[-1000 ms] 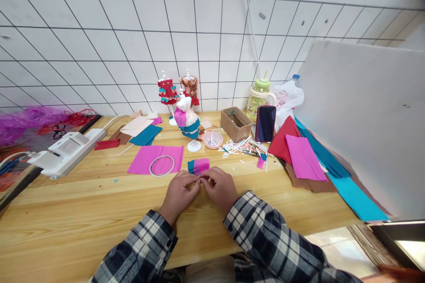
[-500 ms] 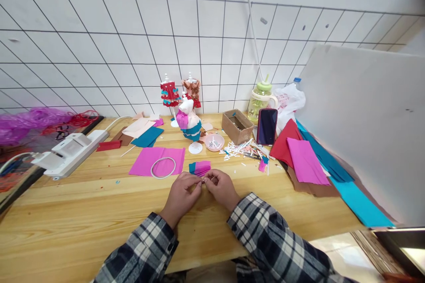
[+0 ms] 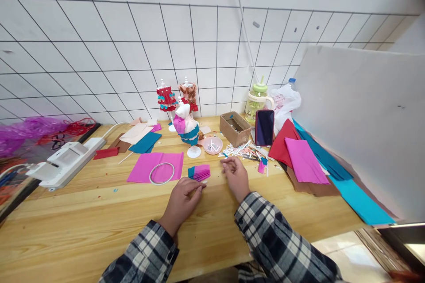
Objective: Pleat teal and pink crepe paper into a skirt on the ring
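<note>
My left hand (image 3: 183, 201) is closed in a pinch above the wooden table, and a tiny pale bit shows at its fingertips, too small to name. Just beyond those fingers lies a pleated pink and teal paper piece (image 3: 200, 172). My right hand (image 3: 237, 178) is apart from the left, thumb and forefinger close together; what they hold, if anything, cannot be made out. It hovers at the near edge of a heap of short white sticks (image 3: 239, 150). A small dress form in white, pink and teal paper (image 3: 187, 127) stands behind, beside a pink dish (image 3: 213, 145) with white bits.
A pink sheet (image 3: 137, 170) with a white ring (image 3: 151, 174) lies left. A cardboard box (image 3: 235, 131), phone (image 3: 264, 128) and green-lidded bottle (image 3: 255, 105) stand at the back right. Coloured paper (image 3: 307, 161) is stacked right; a power strip (image 3: 66, 163) lies far left.
My hands, together at the fingertips before, have come apart. The right has moved right and away from me toward the white sticks. The left stays pinched near its place. The view has shifted slightly.
</note>
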A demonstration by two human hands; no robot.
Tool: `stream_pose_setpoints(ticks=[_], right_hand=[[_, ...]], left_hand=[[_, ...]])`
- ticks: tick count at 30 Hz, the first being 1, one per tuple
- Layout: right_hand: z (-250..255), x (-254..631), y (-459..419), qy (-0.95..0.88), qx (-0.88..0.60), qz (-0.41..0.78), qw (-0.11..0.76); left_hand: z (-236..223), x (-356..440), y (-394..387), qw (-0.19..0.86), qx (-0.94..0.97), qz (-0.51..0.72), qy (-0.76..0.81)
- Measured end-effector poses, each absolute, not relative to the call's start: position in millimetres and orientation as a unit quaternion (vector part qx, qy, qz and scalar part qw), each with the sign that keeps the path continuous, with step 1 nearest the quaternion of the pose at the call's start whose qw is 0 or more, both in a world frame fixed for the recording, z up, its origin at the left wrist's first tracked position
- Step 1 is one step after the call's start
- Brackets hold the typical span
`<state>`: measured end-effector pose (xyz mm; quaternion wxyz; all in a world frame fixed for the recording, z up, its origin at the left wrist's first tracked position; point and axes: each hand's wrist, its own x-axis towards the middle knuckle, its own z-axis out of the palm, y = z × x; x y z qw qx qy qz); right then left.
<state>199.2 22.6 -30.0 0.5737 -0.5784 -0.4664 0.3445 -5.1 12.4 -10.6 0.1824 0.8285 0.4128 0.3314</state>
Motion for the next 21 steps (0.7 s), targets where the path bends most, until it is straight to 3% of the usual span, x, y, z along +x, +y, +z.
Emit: stream_pose_setpoints(ticks=[3,11,17,21], right_hand=[[-28,209,23,-0.510,-0.594,0.218,0.582],[-24,177,8,-0.635,-0.475,0.400,0.460],[-22,181,11,-0.637,-0.496,0.405,0.429],[-26,188,14,-0.692,-0.496,0.314,0.421]], left_hand=[[-9,-5,12,0.176,0.829,0.338,0.409],[-7,-6,11,0.171,0.827,0.350,0.405],[-5,-5,11,0.179,0.826,0.349,0.404],[-6,-5,11,0.182,0.823,0.352,0.406]])
